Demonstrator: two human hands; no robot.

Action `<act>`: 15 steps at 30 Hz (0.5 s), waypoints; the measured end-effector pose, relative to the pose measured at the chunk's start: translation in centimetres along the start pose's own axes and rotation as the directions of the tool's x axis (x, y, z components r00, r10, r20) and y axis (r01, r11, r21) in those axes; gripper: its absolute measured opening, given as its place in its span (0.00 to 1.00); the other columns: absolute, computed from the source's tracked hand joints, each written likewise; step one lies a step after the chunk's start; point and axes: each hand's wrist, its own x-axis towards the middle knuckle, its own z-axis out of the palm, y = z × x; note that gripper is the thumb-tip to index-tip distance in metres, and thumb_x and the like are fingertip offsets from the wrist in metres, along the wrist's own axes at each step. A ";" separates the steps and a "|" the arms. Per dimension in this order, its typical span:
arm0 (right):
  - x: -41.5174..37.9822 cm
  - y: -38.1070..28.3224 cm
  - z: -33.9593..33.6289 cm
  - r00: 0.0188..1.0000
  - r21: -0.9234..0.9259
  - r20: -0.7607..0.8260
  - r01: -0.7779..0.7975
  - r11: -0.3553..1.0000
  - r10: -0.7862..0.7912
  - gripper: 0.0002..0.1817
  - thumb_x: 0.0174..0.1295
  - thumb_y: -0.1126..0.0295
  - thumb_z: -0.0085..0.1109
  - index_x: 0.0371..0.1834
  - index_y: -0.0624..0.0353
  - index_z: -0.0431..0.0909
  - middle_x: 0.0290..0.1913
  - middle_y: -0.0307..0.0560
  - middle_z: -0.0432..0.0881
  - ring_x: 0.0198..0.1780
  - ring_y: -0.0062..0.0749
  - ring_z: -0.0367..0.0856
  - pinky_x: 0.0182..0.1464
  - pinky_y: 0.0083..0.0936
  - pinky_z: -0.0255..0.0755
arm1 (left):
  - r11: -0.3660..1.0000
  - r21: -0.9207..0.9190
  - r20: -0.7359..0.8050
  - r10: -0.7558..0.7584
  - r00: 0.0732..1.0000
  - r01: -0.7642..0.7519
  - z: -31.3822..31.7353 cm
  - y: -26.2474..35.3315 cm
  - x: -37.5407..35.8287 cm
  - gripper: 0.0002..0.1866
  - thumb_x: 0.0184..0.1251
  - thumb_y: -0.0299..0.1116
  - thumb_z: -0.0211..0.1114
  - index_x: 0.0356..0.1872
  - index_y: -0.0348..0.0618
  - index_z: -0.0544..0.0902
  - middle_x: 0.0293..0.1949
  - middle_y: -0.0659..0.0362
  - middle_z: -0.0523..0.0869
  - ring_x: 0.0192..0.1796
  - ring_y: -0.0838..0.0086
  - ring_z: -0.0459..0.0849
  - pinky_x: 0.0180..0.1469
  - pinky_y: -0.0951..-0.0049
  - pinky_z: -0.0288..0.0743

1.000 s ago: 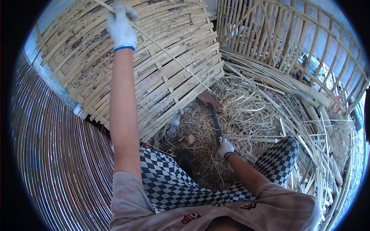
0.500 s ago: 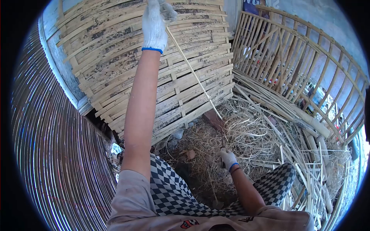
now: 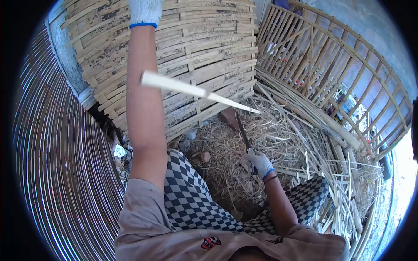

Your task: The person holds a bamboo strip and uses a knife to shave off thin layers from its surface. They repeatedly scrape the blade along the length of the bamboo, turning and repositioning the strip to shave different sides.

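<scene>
My left hand [image 3: 145, 11], in a white glove with a blue cuff, is at the top edge of the head view; its fingers are out of frame. A pale bamboo strip [image 3: 176, 85] crosses in front of my left forearm, blurred at its near end, its far end over the shavings. Whether anything holds the strip does not show. My right hand [image 3: 260, 164], gloved too, is closed around the handle of a knife [image 3: 243, 132] with a long dark blade. The blade points up beside a reddish-brown block [image 3: 229, 118].
Curly bamboo shavings [image 3: 278, 135] cover the ground ahead. A woven bamboo panel [image 3: 209, 56] stands in front, a slatted bamboo frame [image 3: 322, 65] leans at right. Bamboo poles [image 3: 313, 119] lie below it. Ribbed sheeting [image 3: 61, 165] is at left; my checkered trousers [image 3: 187, 191] flank the work spot.
My left hand has moved up and left, partly out of view. The strip, which ran from that hand to the knife, now lies across my forearm's front. The knife blade shows more fully.
</scene>
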 end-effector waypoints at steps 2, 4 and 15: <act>1.1 1.4 -0.1 1.000 0.009 0.000 -0.024 1.000 0.024 0.10 0.66 0.66 0.69 0.42 0.58 0.79 0.23 0.37 0.78 0.17 0.24 0.75 0.19 0.25 0.68 | 0.977 0.197 0.042 -0.094 0.995 0.084 1.1 1.0 -1.4 0.18 0.84 0.50 0.57 0.42 0.47 0.83 0.22 0.68 0.75 0.19 0.84 0.72 0.18 0.80 0.61; 0.3 0.6 0.2 1.000 -0.009 -0.001 0.007 1.000 -0.007 0.09 0.66 0.66 0.69 0.40 0.57 0.79 0.23 0.36 0.78 0.19 0.23 0.75 0.20 0.24 0.69 | 0.967 0.239 0.107 -0.121 0.987 0.093 0.2 0.2 -1.1 0.18 0.84 0.50 0.57 0.43 0.46 0.84 0.23 0.68 0.77 0.20 0.83 0.74 0.19 0.80 0.63; -2.1 -3.9 1.9 0.990 -0.020 0.084 0.111 0.994 -0.109 0.13 0.70 0.61 0.69 0.43 0.57 0.77 0.22 0.34 0.76 0.18 0.19 0.74 0.20 0.20 0.66 | 0.855 0.518 0.273 -0.164 0.948 -0.001 -4.6 -1.2 -0.3 0.18 0.83 0.51 0.57 0.47 0.46 0.80 0.26 0.67 0.78 0.23 0.81 0.75 0.24 0.76 0.67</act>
